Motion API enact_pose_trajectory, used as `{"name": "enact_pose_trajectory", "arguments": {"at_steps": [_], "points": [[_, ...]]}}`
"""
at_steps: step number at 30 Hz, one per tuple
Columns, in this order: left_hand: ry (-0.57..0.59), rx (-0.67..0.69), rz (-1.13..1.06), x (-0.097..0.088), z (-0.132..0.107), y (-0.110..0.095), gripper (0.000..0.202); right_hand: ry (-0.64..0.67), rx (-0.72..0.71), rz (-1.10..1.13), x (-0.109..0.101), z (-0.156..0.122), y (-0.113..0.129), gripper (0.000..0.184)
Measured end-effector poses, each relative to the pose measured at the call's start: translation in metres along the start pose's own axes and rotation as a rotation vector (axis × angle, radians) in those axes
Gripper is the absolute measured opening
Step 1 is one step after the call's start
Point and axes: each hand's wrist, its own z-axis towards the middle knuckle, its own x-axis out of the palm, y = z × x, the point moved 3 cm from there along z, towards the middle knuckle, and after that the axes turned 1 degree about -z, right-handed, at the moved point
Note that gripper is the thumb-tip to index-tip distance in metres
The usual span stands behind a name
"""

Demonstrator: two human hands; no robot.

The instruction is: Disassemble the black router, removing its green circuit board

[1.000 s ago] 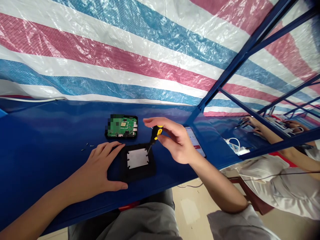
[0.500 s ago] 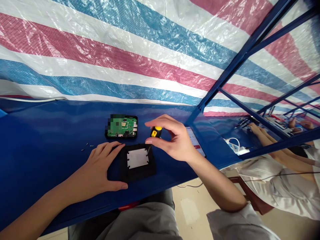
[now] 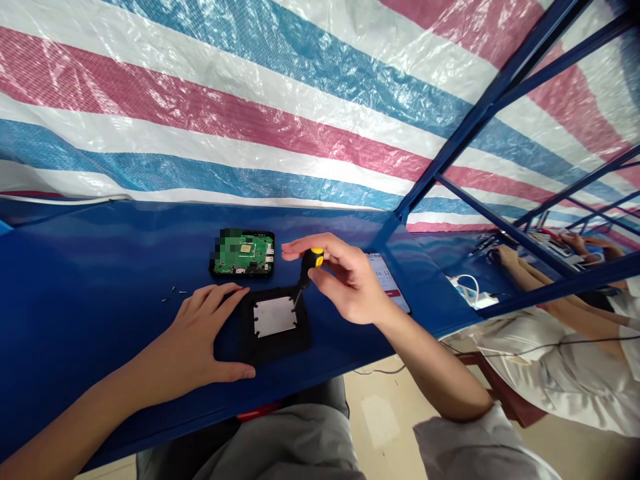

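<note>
My right hand grips a short black and yellow screwdriver between thumb and fingers. The screwdriver leans, and its tip reaches the upper right corner of a silver metal plate. That plate lies in a black plastic cover with notches along its sides. My left hand rests at the left of the cover, fingers and thumb spread along its edge. Beyond the cover, a green circuit board sits in a black case half; part of it is pixelated.
Several small screws lie left of the board. A phone with a lit timer is right of my right hand. Blue frame bars rise at the right. A co-worker's arms and a white cable are beyond them.
The screwdriver has tilted and my right fingers have shifted around its handle. Its tip stays near the plate's upper right corner. My left hand has not visibly moved.
</note>
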Motion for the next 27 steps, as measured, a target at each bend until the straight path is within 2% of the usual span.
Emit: {"name": "enact_pose_trajectory", "arguments": {"at_steps": [3, 4, 6, 9, 11, 15, 17, 21, 23, 27], "points": [[-0.003, 0.004, 0.006, 0.0002, 0.0007, -0.0005, 0.115, -0.033, -0.079, -0.102, -0.0022, 0.0031, 0.0041, 0.013], [-0.003, 0.004, 0.006, 0.0002, 0.0008, -0.0005, 0.115, -0.051, -0.089, -0.132, -0.0023, 0.0038, 0.0045, 0.014], [-0.003, 0.004, 0.003, 0.0000, 0.0010, -0.0005, 0.115, -0.073, -0.063, -0.135, -0.0010, 0.0039, 0.0026, 0.026], [-0.008, 0.005, -0.005, -0.0011, 0.0009, -0.0005, 0.116, -0.048, 0.027, -0.023, 0.0023, 0.0012, -0.0025, 0.037], [-0.013, 0.000, -0.013, -0.0020, 0.0007, -0.0003, 0.116, -0.020, 0.043, 0.011, 0.0029, 0.0002, -0.0034, 0.032], [-0.005, -0.005, -0.028, -0.0023, 0.0000, 0.0006, 0.116, -0.063, -0.062, -0.118, -0.0008, 0.0032, 0.0005, 0.016], [-0.012, -0.005, -0.033, -0.0023, -0.0003, 0.0010, 0.116, -0.094, -0.074, -0.140, -0.0010, 0.0038, 0.0003, 0.021], [-0.015, -0.003, -0.040, -0.0025, -0.0004, 0.0006, 0.116, -0.067, 0.028, -0.016, 0.0019, 0.0007, -0.0043, 0.038], [-0.002, -0.011, -0.037, -0.0026, -0.0002, 0.0001, 0.116, -0.034, 0.046, -0.003, 0.0022, 0.0003, -0.0038, 0.032], [0.012, -0.018, -0.027, -0.0027, -0.0004, -0.0004, 0.116, -0.054, -0.066, -0.143, -0.0013, 0.0049, 0.0024, 0.019]]}}
